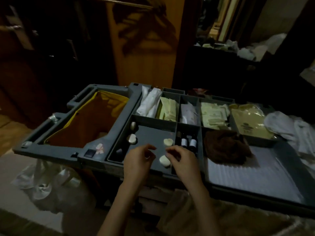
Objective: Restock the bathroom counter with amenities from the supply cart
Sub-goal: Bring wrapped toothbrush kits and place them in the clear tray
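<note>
A grey supply cart (136, 99) stands before me, its top split into compartments. In the near left compartment (150, 133) lie several small white soaps: one (165, 161) between my hands, one (168, 142) farther back, another (131, 138) at the left wall. My left hand (139, 160) hovers over this compartment with fingers loosely curled and nothing visible in it. My right hand (181, 157) is beside it, fingertips bent close to the nearest soap; whether it touches it I cannot tell. Small dark bottles (188, 143) with white labels stand in the slot just right.
The back compartments hold white packets (150, 103) and pale green sachets (167, 108). A brown cloth (225, 147) lies on the ribbed lid, white towels (293, 128) at the far right. An orange-lined waste bag (88, 123) fills the cart's left end. The room is dim.
</note>
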The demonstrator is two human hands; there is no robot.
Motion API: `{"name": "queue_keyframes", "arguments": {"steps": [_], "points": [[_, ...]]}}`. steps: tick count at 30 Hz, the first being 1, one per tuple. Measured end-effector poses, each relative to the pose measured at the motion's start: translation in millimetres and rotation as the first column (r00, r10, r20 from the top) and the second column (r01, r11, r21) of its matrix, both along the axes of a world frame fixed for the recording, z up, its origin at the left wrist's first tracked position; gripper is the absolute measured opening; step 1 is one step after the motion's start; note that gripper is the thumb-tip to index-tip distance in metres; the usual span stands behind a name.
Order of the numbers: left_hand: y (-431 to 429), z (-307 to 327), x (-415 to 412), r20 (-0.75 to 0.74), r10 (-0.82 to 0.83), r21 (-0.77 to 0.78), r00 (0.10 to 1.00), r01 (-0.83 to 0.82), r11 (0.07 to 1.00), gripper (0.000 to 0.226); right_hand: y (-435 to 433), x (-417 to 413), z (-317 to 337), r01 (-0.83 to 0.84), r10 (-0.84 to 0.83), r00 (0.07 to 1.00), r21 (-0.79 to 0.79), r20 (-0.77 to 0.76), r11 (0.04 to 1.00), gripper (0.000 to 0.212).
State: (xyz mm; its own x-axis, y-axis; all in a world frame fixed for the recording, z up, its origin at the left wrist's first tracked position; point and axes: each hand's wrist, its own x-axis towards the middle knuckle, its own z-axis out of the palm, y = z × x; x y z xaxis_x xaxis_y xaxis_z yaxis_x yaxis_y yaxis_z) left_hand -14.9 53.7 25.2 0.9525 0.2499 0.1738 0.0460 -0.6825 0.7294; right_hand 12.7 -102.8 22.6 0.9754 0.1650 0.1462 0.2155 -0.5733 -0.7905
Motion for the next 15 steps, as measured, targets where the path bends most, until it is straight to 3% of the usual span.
{"name": "queue_keyframes", "arguments": {"steps": [7, 10, 15], "points": [[56.3, -6.6, 87.3, 0.039, 0.066, 0.023, 0.997, -0.067, 0.998, 0.019, 54.7, 101.0, 12.3, -0.063, 0.063, 0.998, 0.018, 0.021, 0.998, 0.012], [72.3, -15.1, 96.5, 0.064, 0.138, 0.108, 0.988, -0.145, 0.984, 0.024, 73.0, 137.5, 10.1, -0.064, 0.065, 0.997, -0.027, 0.034, 0.998, 0.016], [80.0, -36.2, 99.9, 0.043, 0.134, 0.121, 0.990, -0.138, 0.983, 0.037, 116.2, 193.6, -7.1, -0.040, 0.049, 0.996, -0.129, 0.071, 0.991, 0.036]]}}
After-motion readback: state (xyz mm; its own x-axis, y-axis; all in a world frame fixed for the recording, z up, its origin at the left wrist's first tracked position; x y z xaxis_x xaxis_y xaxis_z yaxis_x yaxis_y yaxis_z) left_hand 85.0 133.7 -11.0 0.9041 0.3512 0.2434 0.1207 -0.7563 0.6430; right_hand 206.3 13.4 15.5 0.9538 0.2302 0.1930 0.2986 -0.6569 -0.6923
